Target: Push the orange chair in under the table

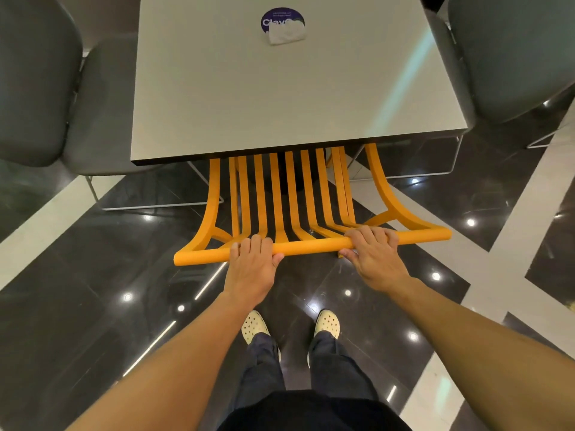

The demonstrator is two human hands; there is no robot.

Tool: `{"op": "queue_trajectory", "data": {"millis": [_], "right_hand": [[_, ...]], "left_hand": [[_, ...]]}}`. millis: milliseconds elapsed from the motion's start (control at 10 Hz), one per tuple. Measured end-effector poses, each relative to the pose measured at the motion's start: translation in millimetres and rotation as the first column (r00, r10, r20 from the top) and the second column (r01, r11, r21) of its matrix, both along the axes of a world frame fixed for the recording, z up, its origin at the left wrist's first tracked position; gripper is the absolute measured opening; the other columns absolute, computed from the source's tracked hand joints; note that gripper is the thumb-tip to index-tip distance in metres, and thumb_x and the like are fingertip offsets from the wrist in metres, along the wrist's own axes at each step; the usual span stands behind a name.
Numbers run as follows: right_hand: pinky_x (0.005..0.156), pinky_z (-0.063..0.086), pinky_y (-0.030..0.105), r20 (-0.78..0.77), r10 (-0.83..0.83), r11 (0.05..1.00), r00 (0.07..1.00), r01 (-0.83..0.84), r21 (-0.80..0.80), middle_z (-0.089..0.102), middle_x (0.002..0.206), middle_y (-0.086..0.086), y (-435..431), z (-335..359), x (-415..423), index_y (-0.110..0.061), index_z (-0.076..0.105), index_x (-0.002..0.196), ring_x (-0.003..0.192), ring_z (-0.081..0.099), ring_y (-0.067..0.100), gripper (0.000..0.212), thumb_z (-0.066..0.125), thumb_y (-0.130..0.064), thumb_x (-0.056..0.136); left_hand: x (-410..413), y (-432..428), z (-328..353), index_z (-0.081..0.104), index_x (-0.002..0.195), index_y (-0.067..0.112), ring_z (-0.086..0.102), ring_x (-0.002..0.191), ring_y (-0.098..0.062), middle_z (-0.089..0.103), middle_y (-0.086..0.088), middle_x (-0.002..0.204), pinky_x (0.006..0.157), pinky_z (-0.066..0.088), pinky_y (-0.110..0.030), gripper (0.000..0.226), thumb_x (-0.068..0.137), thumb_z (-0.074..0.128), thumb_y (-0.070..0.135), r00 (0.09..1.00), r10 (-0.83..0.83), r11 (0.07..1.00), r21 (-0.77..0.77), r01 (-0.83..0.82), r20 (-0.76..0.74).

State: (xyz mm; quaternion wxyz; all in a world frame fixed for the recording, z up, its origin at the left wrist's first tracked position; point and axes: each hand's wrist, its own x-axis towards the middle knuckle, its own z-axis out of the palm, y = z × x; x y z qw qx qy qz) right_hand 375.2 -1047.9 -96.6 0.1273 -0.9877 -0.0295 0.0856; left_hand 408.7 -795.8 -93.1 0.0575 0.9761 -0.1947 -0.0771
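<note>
A person's left hand (252, 265) and right hand (373, 256) both clasp the top rail of an orange chair (292, 200). Its seat sits hidden beneath the grey counter (280, 94), with only the slatted back showing.

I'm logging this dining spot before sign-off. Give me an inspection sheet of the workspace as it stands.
Surface: grey table, top mostly bare.
Job's things: orange chair, seat hidden under the table, slatted back outside.
Clutter: crumpled white napkin over a round purple sticker.
Hands: left hand and right hand both grip the chair's top rail.
Cables: nothing seen.
Surroundings: grey chair left, another grey chair right, glossy dark floor.
</note>
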Motion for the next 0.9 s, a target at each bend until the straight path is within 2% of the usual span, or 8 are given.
{"op": "queue_trajectory", "data": {"millis": [100, 200, 500, 600, 700, 800, 900], "right_hand": [[0.090, 0.026, 0.044, 0.000, 0.001, 1.000, 1.000, -0.001, 0.008, 0.059, 0.104, 0.005, 1, 2, 0, -0.019, 0.053, 0.109, 0.102, 0.050, 0.028, 0.052, 0.019, -0.055, 0.090], [0.090, 0.029, 0.046, 0.012, -0.001, 1.000, 1.000, 0.001, 0.008, 0.059, 0.104, 0.006, 1, 1, 0, -0.018, 0.053, 0.108, 0.101, 0.050, 0.029, 0.050, 0.024, -0.053, 0.090], [0.090, 0.023, 0.041, 0.011, 0.025, 1.000, 1.000, -0.025, -0.011, 0.058, 0.104, 0.006, -2, 1, -1, -0.016, 0.054, 0.111, 0.100, 0.050, 0.027, 0.049, 0.027, -0.052, 0.090], [0.094, 0.023, 0.042, -0.023, 0.040, 0.999, 0.999, -0.040, 0.011, 0.057, 0.111, 0.003, -2, 3, -1, -0.019, 0.051, 0.116, 0.106, 0.047, 0.025, 0.054, 0.024, -0.058, 0.090], [0.097, 0.025, 0.043, 0.010, -0.019, 0.998, 1.000, 0.018, 0.064, 0.055, 0.117, 0.002, -2, 11, 3, -0.020, 0.049, 0.120, 0.110, 0.045, 0.023, 0.054, 0.026, -0.058, 0.089], [0.096, 0.029, 0.045, 0.104, -0.069, 0.994, 0.992, 0.059, 0.096, 0.054, 0.121, 0.006, -4, 25, 20, -0.016, 0.046, 0.125, 0.113, 0.045, 0.025, 0.055, 0.031, -0.056, 0.090], [0.099, 0.029, 0.046, 0.201, -0.051, 0.994, 0.978, 0.030, 0.107, 0.049, 0.130, 0.011, -15, 49, 48, -0.012, 0.039, 0.130, 0.120, 0.040, 0.028, 0.058, 0.031, -0.054, 0.091]], "left_hand": [[0, 0, -1, 0.056, 0.096, 0.006, 0.052, 0.075, -0.032, 0.059, -0.015, 0.085, 0.072, 0.042, -0.047, 0.028, 0.090, 0.047, 0.032, 1.000, 0.009, 1.000, -0.016, -0.009, -0.005], [0, 0, -2, 0.056, 0.095, 0.006, 0.052, 0.074, -0.033, 0.059, -0.015, 0.085, 0.072, 0.043, -0.048, 0.027, 0.089, 0.047, 0.031, 1.000, 0.010, 1.000, -0.023, -0.010, 0.010], [-1, 1, -4, 0.054, 0.100, 0.008, 0.052, 0.079, -0.032, 0.060, -0.015, 0.090, 0.074, 0.042, -0.048, 0.029, 0.092, 0.043, 0.033, 1.000, 0.017, 1.000, -0.016, -0.018, -0.006], [1, 2, -3, 0.053, 0.101, 0.010, 0.052, 0.081, -0.030, 0.060, -0.013, 0.094, 0.075, 0.041, -0.045, 0.031, 0.092, 0.039, 0.036, 0.999, 0.001, 0.999, -0.051, -0.003, -0.039], [1, 2, 7, 0.048, 0.115, 0.009, 0.052, 0.104, -0.031, 0.058, -0.014, 0.116, 0.090, 0.039, -0.046, 0.042, 0.092, 0.036, 0.043, 0.994, 0.054, 0.990, -0.122, -0.065, -0.090], [12, 0, 16, 0.033, 0.134, 0.005, 0.029, 0.133, -0.032, 0.039, -0.018, 0.142, 0.108, 0.020, -0.047, 0.057, 0.092, 0.034, 0.044, 0.997, 0.075, 0.983, -0.163, -0.080, -0.034], [35, -13, 44, 0.020, 0.140, 0.004, 0.008, 0.139, -0.025, 0.023, -0.017, 0.150, 0.111, 0.004, -0.041, 0.067, 0.091, 0.024, 0.050, 0.992, 0.109, 0.976, -0.197, -0.094, 0.069]]}}
